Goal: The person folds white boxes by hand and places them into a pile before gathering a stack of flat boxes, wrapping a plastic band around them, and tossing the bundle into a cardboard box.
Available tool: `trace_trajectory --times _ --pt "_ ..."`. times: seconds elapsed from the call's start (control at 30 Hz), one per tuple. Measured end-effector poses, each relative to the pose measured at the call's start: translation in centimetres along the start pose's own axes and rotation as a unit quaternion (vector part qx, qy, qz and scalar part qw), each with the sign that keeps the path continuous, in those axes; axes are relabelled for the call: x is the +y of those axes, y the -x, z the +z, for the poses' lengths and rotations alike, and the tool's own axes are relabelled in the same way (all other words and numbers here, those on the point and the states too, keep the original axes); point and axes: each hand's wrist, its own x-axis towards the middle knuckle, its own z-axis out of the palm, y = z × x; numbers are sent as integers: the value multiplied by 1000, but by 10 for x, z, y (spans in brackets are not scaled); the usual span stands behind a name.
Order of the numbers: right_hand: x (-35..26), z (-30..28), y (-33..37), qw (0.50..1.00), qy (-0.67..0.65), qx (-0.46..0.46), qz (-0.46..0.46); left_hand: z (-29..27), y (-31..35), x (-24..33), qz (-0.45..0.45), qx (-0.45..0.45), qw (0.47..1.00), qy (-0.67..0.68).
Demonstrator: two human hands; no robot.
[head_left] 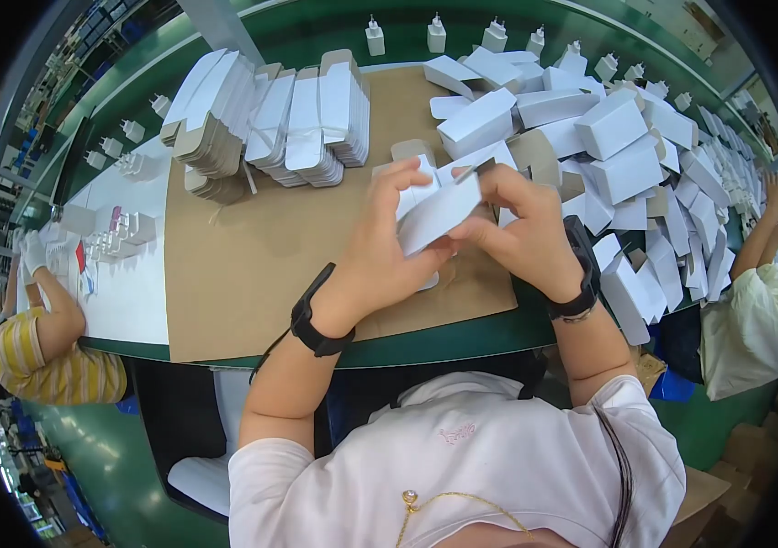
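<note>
Both of my hands hold one small white cardboard box above the brown cardboard sheet. My left hand wraps its left side, with the thumb underneath. At the box's upper right end, my right hand pinches a flap between fingers and thumb. A grey-brown inner face shows at that end. Behind my hands lie several flat white cartons, partly hidden by the fingers. Bundles of flat, unfolded cartons stand stacked at the far left of the sheet. A large heap of folded white boxes lies to the right.
The brown cardboard sheet covers the green table. White plug chargers stand along the far belt. At left, a person in a striped yellow top works beside more chargers. Another person's arms reach in at right.
</note>
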Motion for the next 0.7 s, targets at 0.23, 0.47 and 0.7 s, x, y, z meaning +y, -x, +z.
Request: trace_trajectory --times 0.23,0.47,0.7 --pt "3 9 17 993 -79 81 16 11 2 16 -49 -68 962 260" --pt "-5 13 9 956 -263 -9 132 7 6 22 -147 -76 930 327" --pt "-12 18 10 969 -229 89 28 1 1 25 -212 -92 871 434"
